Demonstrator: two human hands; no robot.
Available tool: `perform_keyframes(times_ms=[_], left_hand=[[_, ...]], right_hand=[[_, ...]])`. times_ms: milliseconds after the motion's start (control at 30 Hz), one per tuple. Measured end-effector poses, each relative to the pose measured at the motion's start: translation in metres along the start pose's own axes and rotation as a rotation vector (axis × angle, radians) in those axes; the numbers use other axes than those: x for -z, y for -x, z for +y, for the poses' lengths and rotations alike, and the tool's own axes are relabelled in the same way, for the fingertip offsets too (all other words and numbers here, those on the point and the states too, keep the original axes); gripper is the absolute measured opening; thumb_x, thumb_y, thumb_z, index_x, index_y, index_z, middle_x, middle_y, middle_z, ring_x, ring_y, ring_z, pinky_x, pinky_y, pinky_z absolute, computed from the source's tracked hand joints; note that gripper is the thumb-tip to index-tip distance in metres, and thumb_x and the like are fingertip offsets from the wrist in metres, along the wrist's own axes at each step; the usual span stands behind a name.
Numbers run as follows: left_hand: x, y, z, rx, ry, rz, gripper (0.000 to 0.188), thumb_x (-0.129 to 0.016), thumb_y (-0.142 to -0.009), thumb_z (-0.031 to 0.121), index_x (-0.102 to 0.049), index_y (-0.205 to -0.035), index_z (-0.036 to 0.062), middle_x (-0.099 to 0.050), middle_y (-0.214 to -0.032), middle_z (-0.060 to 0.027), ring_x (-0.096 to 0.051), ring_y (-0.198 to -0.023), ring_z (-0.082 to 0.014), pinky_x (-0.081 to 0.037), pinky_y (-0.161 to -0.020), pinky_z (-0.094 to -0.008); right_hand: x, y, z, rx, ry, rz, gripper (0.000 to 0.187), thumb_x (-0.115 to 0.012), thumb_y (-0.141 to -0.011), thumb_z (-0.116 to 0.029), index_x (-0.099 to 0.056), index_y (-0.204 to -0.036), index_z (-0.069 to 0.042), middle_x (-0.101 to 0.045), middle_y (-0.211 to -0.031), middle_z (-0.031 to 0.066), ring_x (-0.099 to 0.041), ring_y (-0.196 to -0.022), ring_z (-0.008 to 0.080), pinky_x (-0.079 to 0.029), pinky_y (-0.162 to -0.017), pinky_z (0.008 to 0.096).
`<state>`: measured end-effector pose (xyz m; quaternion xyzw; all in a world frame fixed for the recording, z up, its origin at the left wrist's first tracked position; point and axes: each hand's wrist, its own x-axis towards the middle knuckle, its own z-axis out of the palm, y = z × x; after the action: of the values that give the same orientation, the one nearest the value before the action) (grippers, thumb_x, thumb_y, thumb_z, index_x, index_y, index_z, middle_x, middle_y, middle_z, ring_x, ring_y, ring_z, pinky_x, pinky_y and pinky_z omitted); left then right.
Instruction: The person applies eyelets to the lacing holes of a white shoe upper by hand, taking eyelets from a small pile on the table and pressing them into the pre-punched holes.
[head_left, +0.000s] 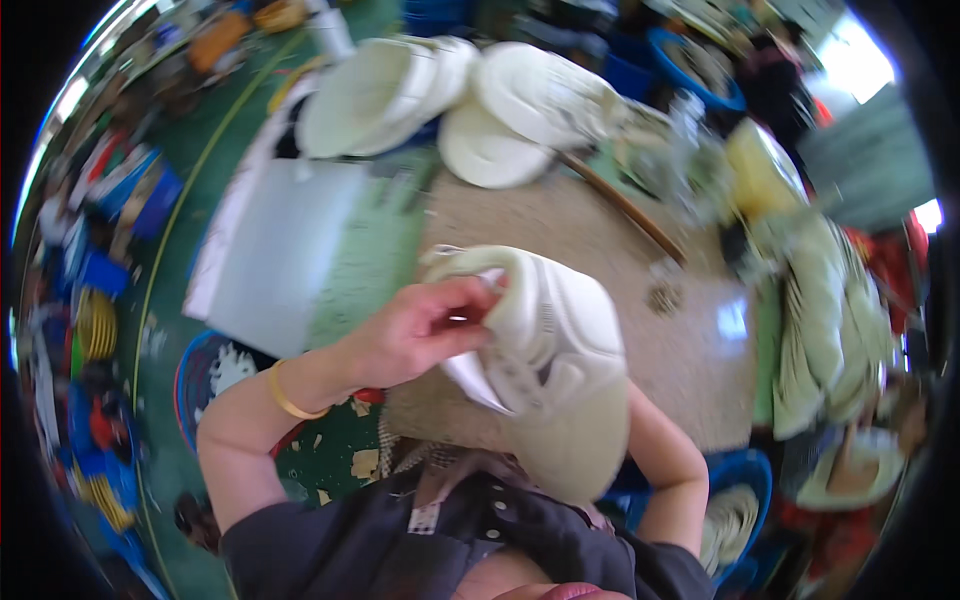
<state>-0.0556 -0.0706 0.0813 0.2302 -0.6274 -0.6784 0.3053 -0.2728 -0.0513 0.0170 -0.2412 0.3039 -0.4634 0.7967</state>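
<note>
A cream-white cap (575, 310) hangs in front of me, tilted, with its rounded brim toward my body. My left hand (425, 325) is closed on the cap's open edge, thumb and fingers pinching it at the side. My right forearm (672, 465) reaches up behind the cap, which hides my right hand and its fingers. Below the cap lies a brown work board (690, 370). Farther back on the table sit nested white caps (365, 100) at the left and more white caps (535, 95) beside them.
A wooden stick (625, 208) lies slanted on the board. A pale sheet (280, 245) covers the table's left end. Stacked cream caps (825, 320) fill the right side. Tubs stand low on both sides: a left basket (190, 375) and a blue right tub (762, 485).
</note>
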Motion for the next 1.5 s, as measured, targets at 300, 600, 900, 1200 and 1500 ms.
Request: perform_keyframes(times_ms=[300,600,900,1200,1500], left_hand=[[0.055,0.060,0.001,0.152,-0.096,0.368,0.021,-0.064,-0.089,0.008,-0.064,-0.108,-0.0006,-0.065,-0.099,-0.0028,-0.059,-0.089,-0.0077,-0.049,-0.081,-0.0225],[0.084,0.075,-0.037,-0.265,0.460,0.222,0.050,-0.044,-0.099,0.018,-0.028,-0.145,0.0043,-0.049,-0.134,-0.0179,-0.052,-0.120,-0.0239,-0.046,-0.101,-0.0365],[0.130,0.128,-0.074,-0.047,0.598,0.902,0.036,-0.053,-0.096,0.017,-0.049,-0.129,0.0024,-0.059,-0.115,-0.0104,-0.061,-0.098,-0.0164,-0.053,-0.088,-0.0327],[0.109,0.133,-0.060,0.191,0.342,0.955,0.021,-0.058,-0.093,0.016,-0.063,-0.107,0.0017,-0.063,-0.083,-0.0017,-0.060,-0.070,-0.0067,-0.056,-0.075,-0.0261],[0.109,0.014,-0.043,0.047,-0.055,0.716,0.030,-0.056,-0.096,0.019,-0.057,-0.118,-0.0001,-0.064,-0.102,-0.0087,-0.062,-0.091,-0.0145,-0.054,-0.083,-0.0299]], right_hand=[[-0.042,-0.091,-0.007,0.231,0.808,-0.144,0.032,-0.061,-0.088,-0.010,-0.058,-0.119,-0.004,-0.067,-0.100,0.0058,-0.063,-0.085,0.0113,-0.053,-0.073,0.0270],[-0.077,-0.112,-0.054,0.537,1.551,0.088,0.034,-0.059,-0.078,-0.016,-0.063,-0.108,0.000,-0.062,-0.073,0.0237,-0.064,-0.066,0.0349,-0.050,-0.065,0.0392],[-0.156,-0.202,-0.072,0.920,1.672,0.080,0.036,-0.055,-0.078,-0.013,-0.060,-0.113,-0.008,-0.064,-0.081,0.0234,-0.063,-0.078,0.0401,-0.049,-0.072,0.0480],[-0.150,-0.337,-0.098,0.678,2.391,0.458,0.051,-0.058,-0.086,-0.034,-0.047,-0.134,-0.021,-0.068,-0.091,0.0183,-0.068,-0.087,0.0316,-0.051,-0.074,0.0429],[-0.015,-0.222,-0.228,0.599,2.200,0.864,0.036,-0.057,-0.087,-0.038,-0.065,-0.110,-0.011,-0.064,-0.110,0.0168,-0.063,-0.098,0.0351,-0.051,-0.078,0.0453]])
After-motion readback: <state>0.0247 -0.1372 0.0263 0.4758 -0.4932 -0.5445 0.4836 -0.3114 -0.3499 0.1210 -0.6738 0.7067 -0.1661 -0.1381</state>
